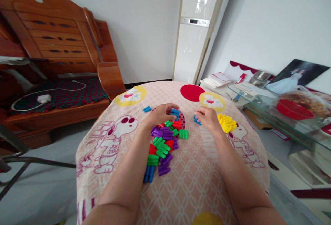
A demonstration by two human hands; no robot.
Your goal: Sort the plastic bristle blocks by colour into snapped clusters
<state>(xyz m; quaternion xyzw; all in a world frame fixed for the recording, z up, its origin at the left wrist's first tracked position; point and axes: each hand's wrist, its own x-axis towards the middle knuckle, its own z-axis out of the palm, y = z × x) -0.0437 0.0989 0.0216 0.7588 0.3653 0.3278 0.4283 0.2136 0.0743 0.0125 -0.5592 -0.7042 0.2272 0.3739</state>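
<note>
step: handling blue pieces, i judge | left hand (pixel 159 114): curled round a blue block (pixel 175 113) at the mixed pile's (pixel 162 145) 12 o'clock, can't tell if gripped | right hand (pixel 209 117): bunched at another blue block (pixel 197 120), tabletop's (pixel 199 170) 1 o'clock, hold unclear to me | next calls for: light pinch, clear of yellow cluster (pixel 227 123), 2 o'clock

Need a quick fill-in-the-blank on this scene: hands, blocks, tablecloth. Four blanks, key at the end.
1. The right hand has its fingertips at a block coloured ____.
2. The block cluster just to the right of that hand is all ____.
3. The multicoloured pile lies nearer the person's ____ hand.
4. The plain oval near the far edge of the tablecloth is ____.

Missing words: blue; yellow; left; red.
</note>
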